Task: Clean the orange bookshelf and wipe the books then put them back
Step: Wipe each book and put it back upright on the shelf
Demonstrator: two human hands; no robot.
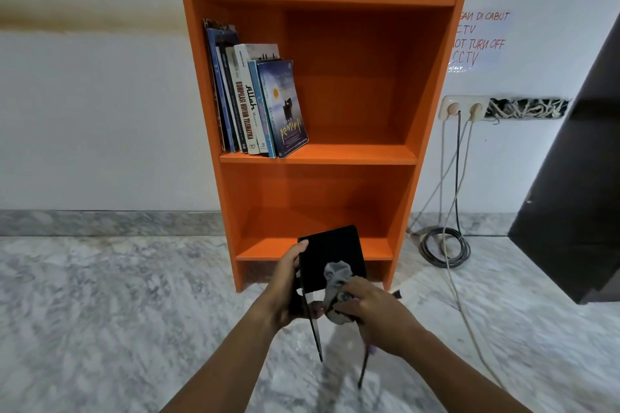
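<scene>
The orange bookshelf stands against the white wall. Several books lean together at the left of its middle shelf. In front of the lowest shelf my left hand holds a black book upright by its left edge. My right hand presses a crumpled grey cloth against the book's cover. Thin dark ribbons hang down from the book between my forearms.
The marble floor spreads around the shelf. To the right, a wall socket feeds cables that coil on the floor. A dark cabinet stands at the far right. A handwritten notice hangs on the wall.
</scene>
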